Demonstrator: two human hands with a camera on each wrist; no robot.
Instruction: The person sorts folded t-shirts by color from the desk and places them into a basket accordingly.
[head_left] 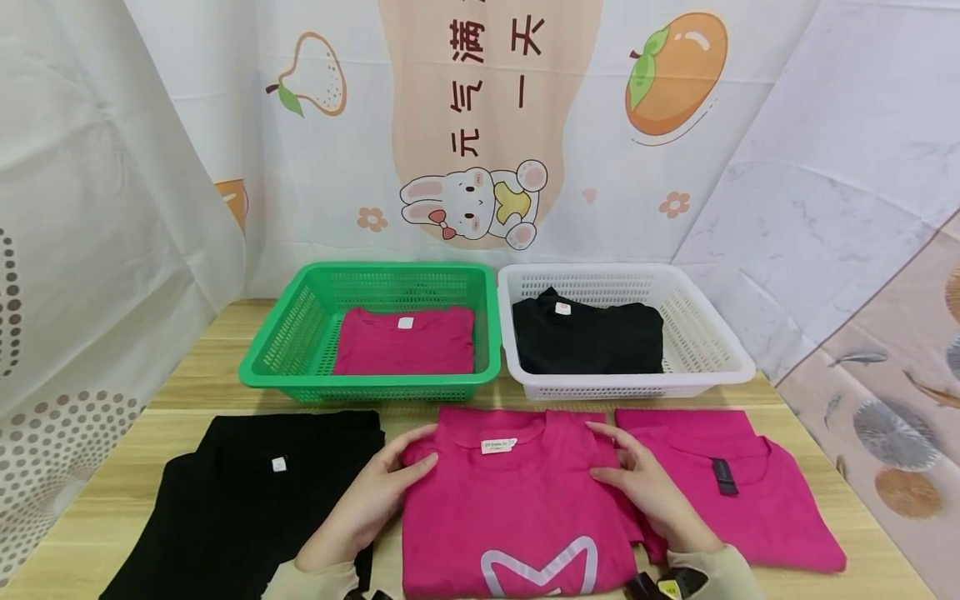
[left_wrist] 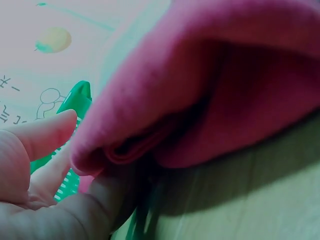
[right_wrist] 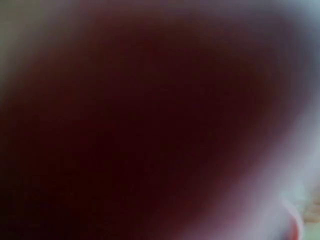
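A folded pink T-shirt [head_left: 517, 500] with a white neck label and a pale star outline lies before me in the head view. My left hand [head_left: 375, 492] is at its upper left side, thumb and forefinger spread over the edge. In the left wrist view the thumb [left_wrist: 55, 130] stands apart from the shirt's folded edge [left_wrist: 145, 100], while a lower finger reaches beneath the cloth. At the upper right side, my right hand [head_left: 648, 479] touches the shirt with its extended forefinger and thumb; its other fingers are hidden. The right wrist view is dark and blurred.
Behind stand a green basket [head_left: 367, 381] holding a folded pink shirt [head_left: 405, 346] and a white basket [head_left: 637, 382] holding a folded black shirt [head_left: 592, 337]. Black folded clothing [head_left: 232, 508] lies left on the wooden table [head_left: 195, 367]. Another pink shirt [head_left: 772, 517] lies right.
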